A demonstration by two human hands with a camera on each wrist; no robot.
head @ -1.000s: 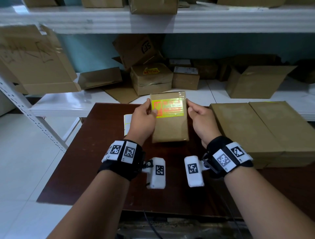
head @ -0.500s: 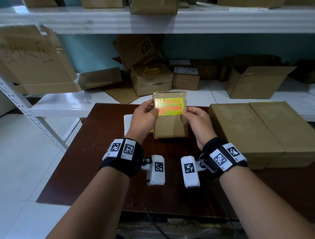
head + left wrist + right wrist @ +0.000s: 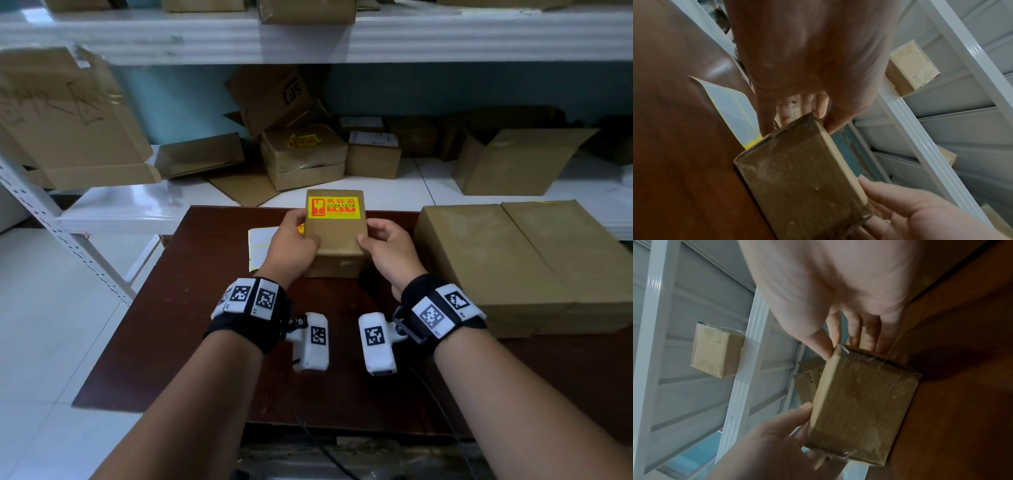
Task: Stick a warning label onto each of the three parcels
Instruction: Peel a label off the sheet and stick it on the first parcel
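Now I am holding the small parcel (image 3: 337, 240) in both hands above the brown table (image 3: 191, 342).
Nearest me, my left hand (image 3: 291, 246) is gripping the parcel's left side and my right hand (image 3: 390, 253) its right side, fingers curled round the edges. I am seeing the yellow warning label (image 3: 334, 207) lying on the parcel's far end. Left of the parcel, a label sheet (image 3: 262, 240) is lying on the table; right of it, two large flat parcels (image 3: 513, 260) are sitting side by side. Beyond the parcel, boxes are crowding the white shelf (image 3: 137, 205).
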